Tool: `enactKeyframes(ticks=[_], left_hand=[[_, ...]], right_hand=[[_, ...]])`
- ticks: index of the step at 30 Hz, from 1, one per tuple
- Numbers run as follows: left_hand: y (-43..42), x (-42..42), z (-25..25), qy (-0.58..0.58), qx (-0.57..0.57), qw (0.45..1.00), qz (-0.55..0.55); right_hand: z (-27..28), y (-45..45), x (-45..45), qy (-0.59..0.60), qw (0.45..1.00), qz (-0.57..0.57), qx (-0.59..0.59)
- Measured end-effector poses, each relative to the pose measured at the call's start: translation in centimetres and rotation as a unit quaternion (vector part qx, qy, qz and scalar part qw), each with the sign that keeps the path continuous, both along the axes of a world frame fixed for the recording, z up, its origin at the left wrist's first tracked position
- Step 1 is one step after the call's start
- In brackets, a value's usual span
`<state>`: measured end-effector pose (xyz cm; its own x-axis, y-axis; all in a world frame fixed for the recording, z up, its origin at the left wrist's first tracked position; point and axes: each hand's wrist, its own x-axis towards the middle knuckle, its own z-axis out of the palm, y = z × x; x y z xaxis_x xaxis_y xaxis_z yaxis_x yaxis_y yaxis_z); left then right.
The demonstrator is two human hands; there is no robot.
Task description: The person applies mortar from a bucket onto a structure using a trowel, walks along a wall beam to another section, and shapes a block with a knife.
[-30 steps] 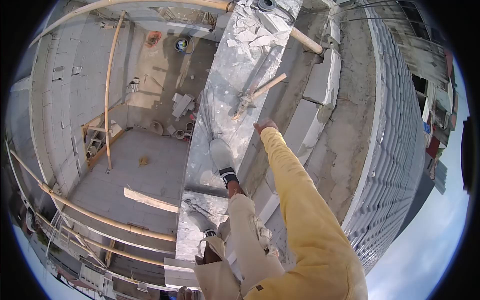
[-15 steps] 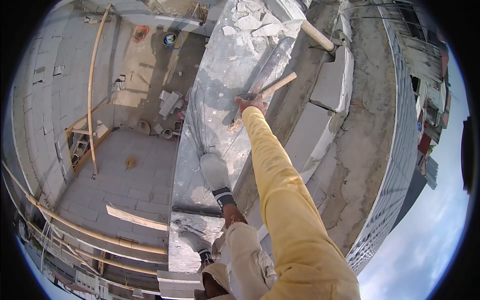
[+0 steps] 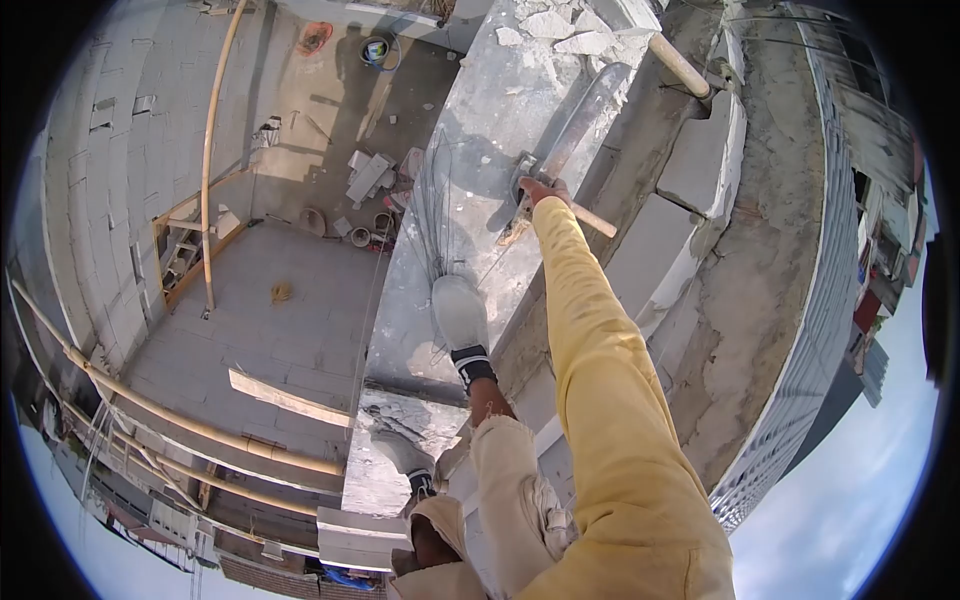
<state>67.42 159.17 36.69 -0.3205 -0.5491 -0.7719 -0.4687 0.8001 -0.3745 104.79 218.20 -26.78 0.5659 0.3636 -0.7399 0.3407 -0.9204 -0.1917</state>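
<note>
My right hand [image 3: 545,190], in a yellow sleeve, is closed on a wooden-handled tool, close to its dark metal head. The tool's handle [image 3: 598,221] sticks out to the lower right of the fingers. It is over the pale, dusty top of a wall [image 3: 480,170]. Just beyond the hand lies a long, flat, mortar-covered bar [image 3: 588,118]. A small brownish, ragged piece [image 3: 513,228] sits below the tool head. Thin wires [image 3: 432,215] lie to the left, near my shod foot [image 3: 460,312]. My left hand is out of view.
White rubble [image 3: 585,42] covers the wall's far end, near a round wooden pole [image 3: 680,66]. Left of the wall is a drop to a lower floor [image 3: 270,330] with a bucket [image 3: 375,50]. Pale blocks [image 3: 640,250] and a corrugated roof [image 3: 800,370] are on the right.
My right hand has reached forward and closed on the tool, which was lying on the wall. The tool has turned, its handle now pointing to the lower right. The camera view has shifted.
</note>
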Motion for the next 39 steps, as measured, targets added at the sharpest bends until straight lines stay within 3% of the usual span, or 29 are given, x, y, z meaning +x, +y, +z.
enactKeyframes(ticks=[2,3,4,5,7,11,13,15,17,19,20,21,22,23,24,26,28,30,34,36,38,39], left_hand=[[3.1,1.0,-1.0,-0.019,-0.001,1.000,-0.005],[4.4,1.4,-1.2,-0.023,0.001,1.000,-0.002],[4.5,1.5,-1.1,-0.020,0.005,1.000,-0.006],[4.7,1.6,-0.9,-0.016,0.008,1.000,-0.009],[7.4,1.9,-0.7,-0.005,0.018,1.000,-0.010],[6.4,2.4,0.7,0.019,0.000,1.000,-0.006],[8.3,3.2,1.5,0.086,0.010,0.996,-0.029],[8.9,3.7,1.7,0.095,0.022,0.995,-0.037],[7.9,3.8,1.9,0.081,0.064,0.994,-0.043],[9.8,3.8,1.3,0.065,0.113,0.991,-0.024],[9.4,3.8,0.6,0.063,0.160,0.985,-0.021],[8.9,3.7,0.0,0.062,0.208,0.976,-0.018],[9.9,3.2,-0.3,0.051,0.230,0.969,-0.079],[10.8,3.0,-0.7,0.040,0.253,0.957,-0.139],[11.1,2.9,-1.3,0.049,0.260,0.955,-0.132],[10.6,3.0,-2.3,0.080,0.328,0.938,-0.075],[10.2,3.3,-3.1,0.076,0.345,0.933,-0.065],[10.1,3.9,-4.3,0.045,0.392,0.918,-0.044],[12.2,6.6,-6.0,0.003,0.459,0.886,0.059],[10.5,10.0,-9.3,-0.040,0.463,0.881,0.088],[10.8,12.0,-9.1,-0.096,0.482,0.867,0.081],[12.4,11.3,-6.3,-0.138,0.501,0.851,0.076]], right_hand=[[-2.7,-0.3,1.5,0.027,0.999,-0.035,0.032],[-2.6,-0.1,1.9,-0.019,1.000,0.001,0.019],[-0.4,-0.4,0.8,0.041,0.993,-0.086,0.071],[-5.2,-1.9,2.3,0.009,0.987,-0.151,0.062],[2.2,0.0,-0.5,-0.045,0.995,-0.051,-0.076],[1.6,-2.5,-0.5,-0.095,0.994,-0.027,-0.039],[1.4,-3.8,-0.3,-0.104,0.992,-0.067,-0.019],[5.4,-4.3,-1.0,-0.060,0.997,-0.032,-0.022],[5.4,-6.0,0.5,0.011,0.999,-0.037,-0.007],[12.4,-5.6,-1.8,-0.042,0.994,0.080,-0.066],[13.0,-6.7,-1.3,-0.060,0.989,0.117,-0.070],[15.3,-7.2,-1.3,0.027,0.991,0.094,-0.090],[16.3,-7.8,-0.6,0.036,0.982,0.145,-0.112],[15.9,-9.7,1.1,0.012,0.978,0.189,-0.091],[14.7,-11.6,3.0,-0.012,0.970,0.232,-0.064],[14.8,-14.2,6.0,0.007,0.959,0.251,-0.131],[25.3,-14.0,1.9,0.146,0.957,0.213,-0.132],[29.6,-16.0,1.2,0.257,0.938,0.210,-0.101],[37.9,-19.2,-2.5,0.339,0.894,0.220,-0.196],[48.9,-19.2,-10.3,0.379,0.871,0.175,-0.260],[51.8,-22.1,-13.4,0.421,0.836,0.169,-0.308],[53.1,-23.5,-14.9,0.425,0.825,0.160,-0.337]])
